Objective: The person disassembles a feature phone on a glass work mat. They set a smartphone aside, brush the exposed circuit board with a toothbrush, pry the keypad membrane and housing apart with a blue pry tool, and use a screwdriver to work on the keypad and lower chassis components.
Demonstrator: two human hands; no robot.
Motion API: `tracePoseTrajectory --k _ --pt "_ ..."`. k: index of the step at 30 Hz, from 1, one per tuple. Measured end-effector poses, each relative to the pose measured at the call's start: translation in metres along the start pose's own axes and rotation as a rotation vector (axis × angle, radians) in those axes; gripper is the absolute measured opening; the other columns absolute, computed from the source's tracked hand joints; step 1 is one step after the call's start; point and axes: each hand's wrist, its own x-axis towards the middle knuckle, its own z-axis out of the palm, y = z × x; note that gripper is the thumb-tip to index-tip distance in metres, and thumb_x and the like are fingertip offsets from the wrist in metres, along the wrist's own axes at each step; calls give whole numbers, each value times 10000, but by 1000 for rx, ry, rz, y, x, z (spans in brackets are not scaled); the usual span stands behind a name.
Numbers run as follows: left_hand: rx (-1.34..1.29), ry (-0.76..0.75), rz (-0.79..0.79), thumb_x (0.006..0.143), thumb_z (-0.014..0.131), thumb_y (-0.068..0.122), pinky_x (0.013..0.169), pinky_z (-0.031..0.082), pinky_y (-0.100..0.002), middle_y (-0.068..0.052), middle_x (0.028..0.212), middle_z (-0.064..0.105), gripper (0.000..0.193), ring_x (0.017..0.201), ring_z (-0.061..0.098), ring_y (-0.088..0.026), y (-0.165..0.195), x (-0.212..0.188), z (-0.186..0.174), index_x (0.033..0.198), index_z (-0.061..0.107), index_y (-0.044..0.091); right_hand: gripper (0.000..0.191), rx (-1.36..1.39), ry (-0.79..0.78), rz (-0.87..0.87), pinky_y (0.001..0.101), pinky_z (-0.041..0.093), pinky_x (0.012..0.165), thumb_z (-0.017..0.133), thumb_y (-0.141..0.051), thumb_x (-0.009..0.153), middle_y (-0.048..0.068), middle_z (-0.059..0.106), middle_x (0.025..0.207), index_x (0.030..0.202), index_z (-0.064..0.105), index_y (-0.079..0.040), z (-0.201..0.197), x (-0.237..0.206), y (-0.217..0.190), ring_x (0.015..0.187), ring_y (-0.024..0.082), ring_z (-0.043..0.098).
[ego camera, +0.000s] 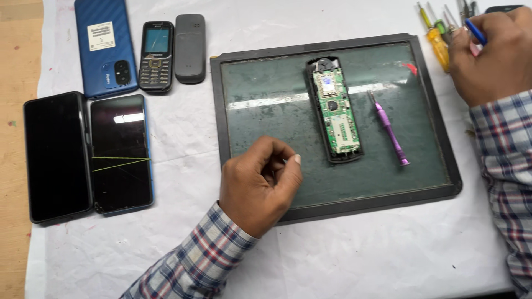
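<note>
Your head camera's looking steeply down and close — work mat (233, 138) centre frame, your left hand (259, 185) low in the middle, right hand (495, 55) clipped at the top-right corner — one view only.

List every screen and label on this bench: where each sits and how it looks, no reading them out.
Black smartphone: far left, face up, dark blank screen.
Cracked smartphone: beside it, blue-edged, dark screen with crack lines.
Blue smartphone: top left, face down, white rectangular label on its back.
Keypad phone: right of the blue one, small lit bluish screen.
Opened phone: on the dark tray, green circuit board exposed, no screen showing.
</note>
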Motion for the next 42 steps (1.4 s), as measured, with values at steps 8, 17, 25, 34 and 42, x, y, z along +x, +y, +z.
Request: tracePoseTrajectory --k 8,17,25,34,42 --pt "-92 49 -75 899 733 91 368 322 -235 54 524 415 370 440 396 -22 -11 8 -12 680 436 109 133 199 4 16 328 474 734 559 21 1135 178 571 1015 1197 671 56 24 -26 -8 794 256 572" --pt "-32 144 22 923 716 81 373 318 -223 69 518 421 382 445 393 -11 -24 11 -25 667 436 121 243 507 150 90 340 386 572 458 -8 1200 198 590 863 1316 649 86 46 -33 3 595 221 473" --pt "-85 108 41 992 673 130 429 351 -217 67 594 479 289 513 408 -12 -28 11 -21 762 502 93 225 559 151 106 316 437 599 473 -23 1188 179 622 895 1317 644 47 49 -33 6 657 210 534" --pt "-137 46 58 1065 530 167 484 346 -224 61 646 466 177 569 397 -23 -32 -2 -27 916 563 77 210 584 121 100 290 495 630 489 -40 1174 158 659 931 1317 637 3 41 -25 6 726 198 602" --pt "-105 39 62 991 667 152 431 341 -225 54 582 479 353 513 408 -24 -26 -1 -24 695 483 97 201 722 79 218 266 546 656 504 -55 1162 139 691 963 1317 631 -35 -2 -3 -21 787 187 663"
